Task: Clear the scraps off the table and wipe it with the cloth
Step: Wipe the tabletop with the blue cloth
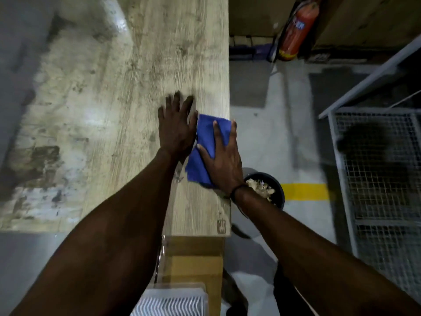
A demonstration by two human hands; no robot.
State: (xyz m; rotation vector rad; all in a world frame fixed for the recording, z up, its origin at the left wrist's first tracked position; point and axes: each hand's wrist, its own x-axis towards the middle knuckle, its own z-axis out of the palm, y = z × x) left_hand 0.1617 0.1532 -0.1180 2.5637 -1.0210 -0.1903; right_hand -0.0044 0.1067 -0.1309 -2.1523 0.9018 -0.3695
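A blue cloth (206, 142) lies on the pale wooden table (127, 92) near its right edge. My right hand (224, 160) presses flat on the cloth with straight fingers, fingertips reaching the table's edge. My left hand (176, 126) lies flat on the bare tabletop just left of the cloth, fingers spread, and looks blurred. A dark bin (271, 190) holding pale scraps stands on the floor below the table's right edge, partly hidden by my right wrist.
A red fire extinguisher (298, 28) leans by the far wall. A grey wire-mesh rack (378, 169) stands at the right. A yellow floor line (305, 191) runs beside the bin. A cardboard box (193, 258) and a ridged white tray (170, 302) sit near me.
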